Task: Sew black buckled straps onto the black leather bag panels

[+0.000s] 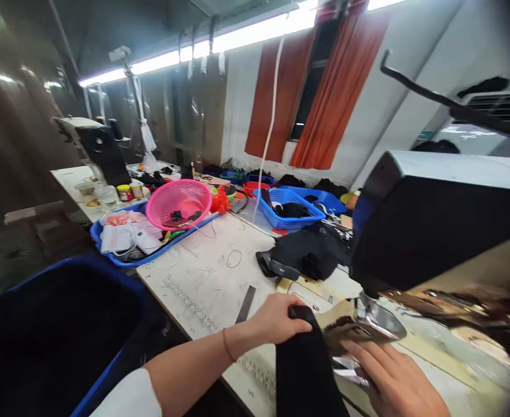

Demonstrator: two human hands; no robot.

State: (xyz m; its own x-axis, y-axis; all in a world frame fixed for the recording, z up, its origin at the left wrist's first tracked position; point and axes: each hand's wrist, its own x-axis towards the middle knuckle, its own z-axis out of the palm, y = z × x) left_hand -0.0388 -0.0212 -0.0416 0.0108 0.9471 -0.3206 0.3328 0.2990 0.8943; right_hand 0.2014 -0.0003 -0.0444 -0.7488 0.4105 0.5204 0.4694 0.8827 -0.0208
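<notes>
Black fabric piece [302, 365] at 6 o'clock of frame, soft, matte, long axis running 6 to 12, top edge folded near the metal presser area of the sewing machine [437, 214], which is large, boxy and dark at 3 o'clock. Worktable [202, 278] pale, scuffed and scratched. Blue bin [55, 324] at 8 o'clock. Pink basket [179, 202], round mesh plastic, at 11 o'clock; blue basket [289, 209] at 12. Left hand [276, 318] closed on the fabric's upper left edge, the nearer hand. Right hand [393, 379] lies flat, fingers extended, just right of the cloth, gripping nothing visible.
</notes>
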